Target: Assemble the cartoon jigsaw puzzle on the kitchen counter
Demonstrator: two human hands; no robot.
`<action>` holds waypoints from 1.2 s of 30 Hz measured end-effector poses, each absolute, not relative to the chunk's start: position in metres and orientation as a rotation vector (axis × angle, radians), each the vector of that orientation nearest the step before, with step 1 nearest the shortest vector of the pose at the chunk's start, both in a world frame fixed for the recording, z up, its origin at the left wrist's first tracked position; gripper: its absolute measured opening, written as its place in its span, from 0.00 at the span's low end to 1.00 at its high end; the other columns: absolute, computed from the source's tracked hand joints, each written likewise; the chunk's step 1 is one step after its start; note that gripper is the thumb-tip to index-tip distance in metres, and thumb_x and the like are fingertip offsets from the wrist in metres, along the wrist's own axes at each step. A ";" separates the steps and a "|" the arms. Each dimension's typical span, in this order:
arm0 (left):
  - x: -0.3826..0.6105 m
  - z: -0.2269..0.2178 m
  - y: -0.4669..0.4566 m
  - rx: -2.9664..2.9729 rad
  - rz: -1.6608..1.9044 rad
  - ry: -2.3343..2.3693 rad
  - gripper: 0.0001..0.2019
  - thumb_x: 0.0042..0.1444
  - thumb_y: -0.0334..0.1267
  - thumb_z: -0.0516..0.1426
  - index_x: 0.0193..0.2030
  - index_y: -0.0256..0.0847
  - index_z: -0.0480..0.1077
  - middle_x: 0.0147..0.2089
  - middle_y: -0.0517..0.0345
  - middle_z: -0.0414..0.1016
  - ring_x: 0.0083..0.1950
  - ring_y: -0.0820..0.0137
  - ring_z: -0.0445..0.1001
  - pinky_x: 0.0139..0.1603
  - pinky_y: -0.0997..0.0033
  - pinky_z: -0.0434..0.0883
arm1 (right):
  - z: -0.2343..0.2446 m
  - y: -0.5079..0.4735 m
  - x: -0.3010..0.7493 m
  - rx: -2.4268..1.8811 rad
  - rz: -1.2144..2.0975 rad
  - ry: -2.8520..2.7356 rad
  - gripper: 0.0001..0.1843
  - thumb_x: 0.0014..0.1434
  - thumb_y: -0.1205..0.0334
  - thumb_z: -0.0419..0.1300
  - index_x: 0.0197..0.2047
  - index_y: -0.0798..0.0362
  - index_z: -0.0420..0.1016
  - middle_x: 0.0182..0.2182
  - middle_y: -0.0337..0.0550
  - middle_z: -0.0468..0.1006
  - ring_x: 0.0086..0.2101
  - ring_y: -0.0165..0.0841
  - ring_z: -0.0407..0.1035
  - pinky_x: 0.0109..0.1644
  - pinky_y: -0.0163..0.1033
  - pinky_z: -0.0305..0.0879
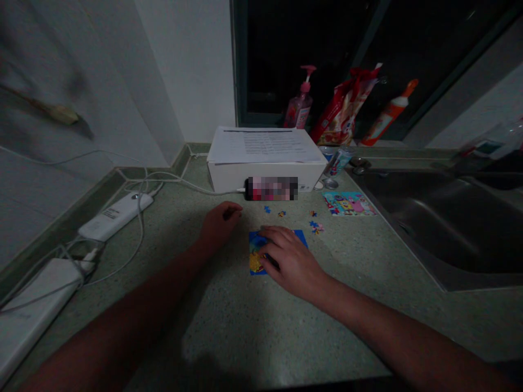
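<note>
A small blue and yellow jigsaw puzzle lies on the speckled counter. My right hand lies flat on it, fingers stretched over its upper part. My left hand rests on the counter just left of the puzzle, fingers curled in; what is inside them, if anything, is hidden. Several loose puzzle pieces lie scattered beyond the puzzle. A colourful picture card lies further right.
A white box with paper on top stands at the back. Behind it are a pink pump bottle, a red bag and an orange-capped bottle. A steel sink is at the right. White power strips and cables lie left.
</note>
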State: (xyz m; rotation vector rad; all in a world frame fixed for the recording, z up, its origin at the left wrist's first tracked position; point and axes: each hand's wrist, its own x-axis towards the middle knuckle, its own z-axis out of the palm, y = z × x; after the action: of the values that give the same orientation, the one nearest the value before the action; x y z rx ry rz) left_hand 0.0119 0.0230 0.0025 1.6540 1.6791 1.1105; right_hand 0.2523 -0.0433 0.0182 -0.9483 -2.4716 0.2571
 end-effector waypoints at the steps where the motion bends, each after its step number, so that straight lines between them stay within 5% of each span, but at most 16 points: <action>1: 0.012 0.003 0.023 1.652 1.113 1.680 0.06 0.62 0.36 0.61 0.42 0.45 0.80 0.42 0.55 0.87 0.45 0.61 0.85 0.52 0.59 0.78 | 0.018 -0.043 0.253 -0.940 0.256 -2.466 0.05 0.69 0.67 0.65 0.44 0.51 0.83 0.60 0.53 0.82 0.64 0.50 0.72 0.70 0.62 0.70; 12: 0.011 0.006 0.022 1.657 1.088 1.707 0.06 0.62 0.37 0.61 0.42 0.46 0.80 0.42 0.55 0.88 0.45 0.60 0.85 0.52 0.58 0.79 | 0.035 0.006 0.309 -1.090 0.157 -2.292 0.09 0.72 0.62 0.61 0.48 0.47 0.84 0.59 0.53 0.82 0.62 0.51 0.74 0.67 0.68 0.71; 21: 0.009 0.005 0.022 1.653 1.107 1.699 0.05 0.60 0.37 0.62 0.40 0.46 0.80 0.42 0.55 0.88 0.45 0.59 0.85 0.52 0.58 0.79 | 0.006 0.041 0.345 -1.272 0.144 -2.287 0.13 0.71 0.64 0.57 0.44 0.52 0.84 0.43 0.53 0.85 0.47 0.48 0.79 0.56 0.56 0.75; 36: 0.007 0.005 0.022 1.647 1.092 1.695 0.06 0.61 0.38 0.62 0.42 0.46 0.81 0.42 0.55 0.88 0.45 0.59 0.85 0.51 0.59 0.79 | 0.002 0.037 0.349 -1.298 0.145 -2.319 0.11 0.70 0.67 0.60 0.47 0.53 0.85 0.48 0.55 0.86 0.50 0.48 0.79 0.59 0.57 0.75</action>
State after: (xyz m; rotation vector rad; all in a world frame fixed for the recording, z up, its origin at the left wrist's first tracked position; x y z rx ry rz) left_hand 0.0066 0.0222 0.0047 1.6471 1.6950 1.0917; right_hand 0.3489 0.0366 0.0023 -1.2981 -2.3195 0.1447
